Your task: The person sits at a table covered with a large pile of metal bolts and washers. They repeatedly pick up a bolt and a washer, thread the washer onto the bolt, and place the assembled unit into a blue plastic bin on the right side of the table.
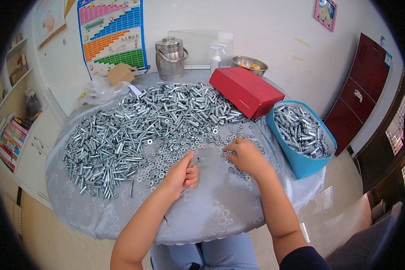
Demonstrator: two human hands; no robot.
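My left hand (182, 174) is closed round a metal bolt (197, 160), whose end sticks out past the thumb and points right. Most of the bolt is hidden in the fist. To the right, my right hand (246, 156) reaches down with curled fingers, somewhat apart, over loose washers and nuts (233, 170); nothing can be made out between them. More washers and nuts (177, 146) lie scattered beyond and beside my left hand. Behind and left of them spreads a large heap of silvery bolts and metal sleeves (121, 135).
At the right edge of the cloth-covered table (202, 216) stands a blue fabric bin (301, 164) full of bolts. A red box (247, 87) lies behind it. Farther back are a steel pot (170, 60), a spray bottle (216, 58), a metal bowl (263, 69) and a plastic bag (103, 92).
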